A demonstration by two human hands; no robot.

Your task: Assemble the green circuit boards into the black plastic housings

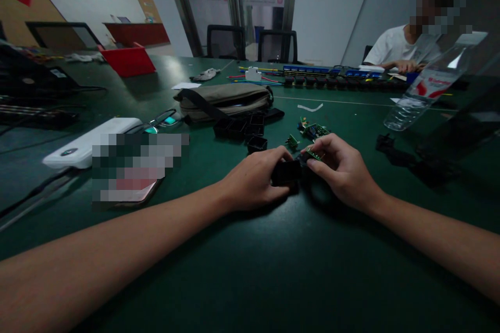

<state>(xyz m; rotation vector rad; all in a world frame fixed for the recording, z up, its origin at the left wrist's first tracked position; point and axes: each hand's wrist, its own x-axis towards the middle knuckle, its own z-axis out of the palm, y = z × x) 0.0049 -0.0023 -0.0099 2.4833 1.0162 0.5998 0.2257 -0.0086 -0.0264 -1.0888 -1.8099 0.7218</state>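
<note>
while the left hand is wrapped around a black case, the right hand pinches a small green circuit board between thumb and fingertips, at the case's two o'clock; whether the two touch, i cannot tell. a loose board cluster lies at the pinched board's twelve, other black cases around the left hand's eleven to twelve.

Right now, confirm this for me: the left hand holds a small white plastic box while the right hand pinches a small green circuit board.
Not white: the head view shows the left hand holding a small black plastic box. The right hand does pinch a small green circuit board.
</note>
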